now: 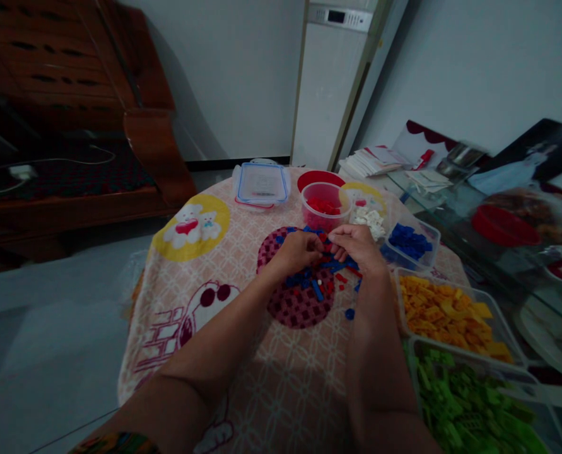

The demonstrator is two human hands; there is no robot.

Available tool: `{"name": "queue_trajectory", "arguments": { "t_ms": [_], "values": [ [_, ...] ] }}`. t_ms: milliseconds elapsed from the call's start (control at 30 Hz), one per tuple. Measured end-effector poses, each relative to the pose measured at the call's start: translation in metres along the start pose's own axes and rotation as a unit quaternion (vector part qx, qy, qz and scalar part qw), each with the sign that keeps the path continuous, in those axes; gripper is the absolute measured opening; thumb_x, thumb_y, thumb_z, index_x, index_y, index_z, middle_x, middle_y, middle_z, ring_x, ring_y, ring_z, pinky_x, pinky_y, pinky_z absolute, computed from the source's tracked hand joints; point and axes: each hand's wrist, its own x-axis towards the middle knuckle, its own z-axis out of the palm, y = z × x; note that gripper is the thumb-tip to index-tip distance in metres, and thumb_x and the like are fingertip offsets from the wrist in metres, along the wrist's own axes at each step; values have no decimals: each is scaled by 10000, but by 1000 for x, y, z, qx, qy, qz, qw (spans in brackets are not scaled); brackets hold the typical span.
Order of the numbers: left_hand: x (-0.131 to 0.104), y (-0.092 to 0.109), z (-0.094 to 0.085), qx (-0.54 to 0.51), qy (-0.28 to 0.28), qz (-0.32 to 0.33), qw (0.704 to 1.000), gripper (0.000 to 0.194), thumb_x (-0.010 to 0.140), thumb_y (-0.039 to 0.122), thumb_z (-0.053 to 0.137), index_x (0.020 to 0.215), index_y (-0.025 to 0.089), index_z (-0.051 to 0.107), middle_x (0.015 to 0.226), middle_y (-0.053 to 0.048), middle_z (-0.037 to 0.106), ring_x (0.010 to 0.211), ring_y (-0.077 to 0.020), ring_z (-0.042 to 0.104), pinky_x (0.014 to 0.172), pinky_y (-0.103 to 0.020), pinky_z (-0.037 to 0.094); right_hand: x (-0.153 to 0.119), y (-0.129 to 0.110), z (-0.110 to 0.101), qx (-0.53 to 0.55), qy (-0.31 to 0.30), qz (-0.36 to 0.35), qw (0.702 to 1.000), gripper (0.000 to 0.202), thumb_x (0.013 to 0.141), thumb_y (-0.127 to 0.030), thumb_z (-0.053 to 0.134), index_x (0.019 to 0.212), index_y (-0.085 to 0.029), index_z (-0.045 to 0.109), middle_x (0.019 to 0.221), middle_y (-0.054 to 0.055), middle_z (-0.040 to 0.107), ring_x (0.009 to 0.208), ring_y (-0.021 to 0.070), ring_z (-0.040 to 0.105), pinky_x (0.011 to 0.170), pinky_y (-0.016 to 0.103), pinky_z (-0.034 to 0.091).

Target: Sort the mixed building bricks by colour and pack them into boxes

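Both hands work close together over loose blue and red plastic pieces (317,290) on the cloth-covered counter (243,249). The left hand (299,251) and right hand (356,246) each keep a narrow, curled grip; whether either pinches a piece, I cannot tell. Beyond them stands a round tub (325,221) of red pieces, with a lidded container (263,183) to its left. On the right, far to near, sit containers of blue (410,242), yellow (444,312) and green pieces (470,403).
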Motion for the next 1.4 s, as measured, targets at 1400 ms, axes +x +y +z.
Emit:
{"name": "queue_trajectory", "arguments": {
  "t_ms": [1400],
  "values": [
    [4, -7, -6, -140, 107, -55, 983, 43, 769, 176, 675, 802, 149, 676, 624, 26, 663, 535, -100, 612, 562, -202, 503, 4, 2, 6, 64, 7, 6, 998, 188, 642, -267, 778, 770, -167, 683, 593, 18, 706, 483, 141, 660, 444, 207, 531]
  ]
}}
